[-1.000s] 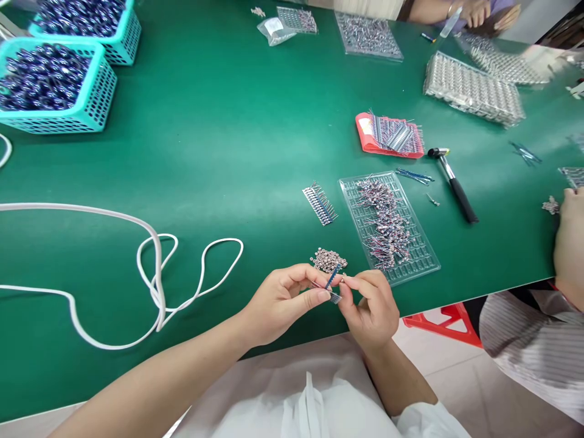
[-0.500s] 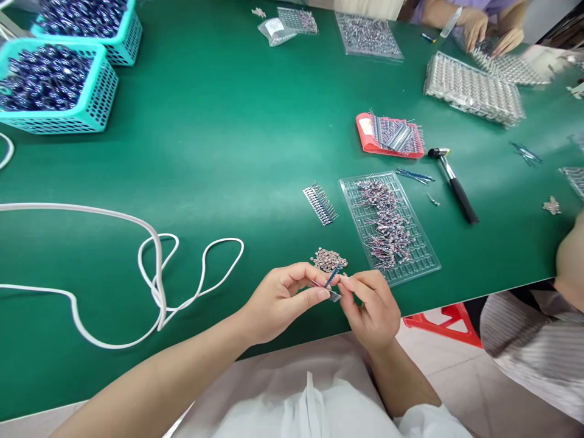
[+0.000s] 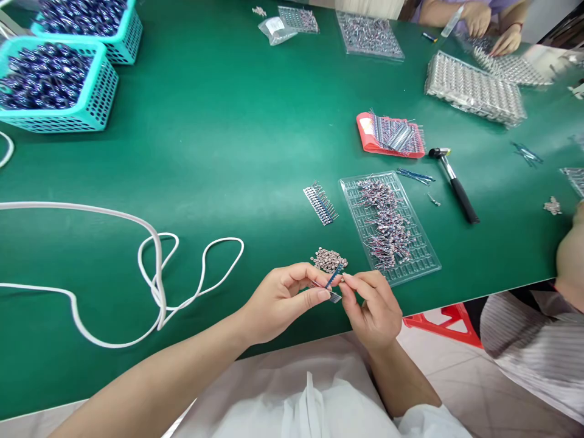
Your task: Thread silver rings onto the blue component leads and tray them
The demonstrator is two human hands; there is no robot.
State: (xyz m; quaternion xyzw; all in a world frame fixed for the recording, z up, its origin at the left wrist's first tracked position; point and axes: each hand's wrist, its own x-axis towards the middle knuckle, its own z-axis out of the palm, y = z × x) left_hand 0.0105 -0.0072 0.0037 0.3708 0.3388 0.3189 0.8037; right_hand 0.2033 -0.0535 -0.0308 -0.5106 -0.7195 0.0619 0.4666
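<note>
My left hand (image 3: 287, 298) is closed on a narrow dark-blue strip (image 3: 334, 275), held between thumb and fingers near the table's front edge. A small greyish piece pokes out beside the thumb. My right hand (image 3: 373, 307) pinches a tiny part close to the strip; the fingertips mostly hide it. Just beyond the fingers lies a pile of small round metal pieces (image 3: 329, 260). Farther back rests a blue-and-white strip with wire leads (image 3: 320, 204). To the right, a clear plastic tray (image 3: 422, 258) holds many small parts with thin wires.
A hammer (image 3: 460, 194) and a red packet of wired strips (image 3: 367, 137) lie at right. White cable (image 3: 157, 267) loops across the left. Turquoise baskets (image 3: 107, 97) of dark shiny parts stand far left. A co-worker's hands (image 3: 506, 42) work at the far right; another person sits at right.
My right hand has shifted very slightly right, and a small pale part now shows at its fingertips. My left hand stays put. The co-worker's hands across the table have moved a little.
</note>
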